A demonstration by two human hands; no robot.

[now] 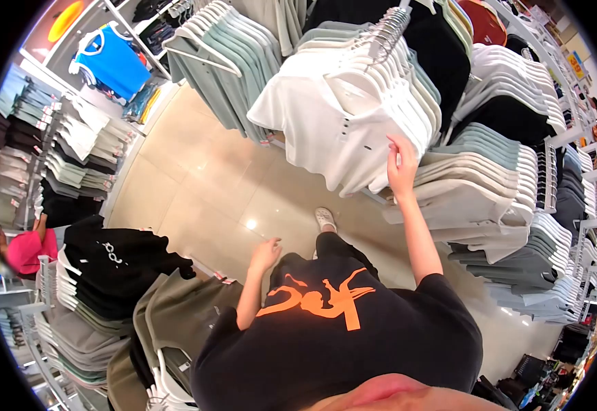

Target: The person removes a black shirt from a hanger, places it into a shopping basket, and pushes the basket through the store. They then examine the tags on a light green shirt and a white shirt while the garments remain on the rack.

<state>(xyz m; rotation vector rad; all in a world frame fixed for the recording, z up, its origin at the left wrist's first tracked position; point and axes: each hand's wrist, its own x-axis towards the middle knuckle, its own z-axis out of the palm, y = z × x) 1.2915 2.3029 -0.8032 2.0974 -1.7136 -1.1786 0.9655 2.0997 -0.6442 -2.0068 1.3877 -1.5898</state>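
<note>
Brushing white shirts [326, 116], right hand [402, 164]

- A black T-shirt [367, 349] with short sleeves covered the chest and shoulders.
- A large orange print [322, 301] of curved, brush-like strokes ran across its front.
- Dark trousers [336, 248] showed below the hem.
- One pale clog-style shoe [324, 219] had small holes on top.
- The forearms were bare down to the left hand [265, 255] and right hand [402, 168].
</note>
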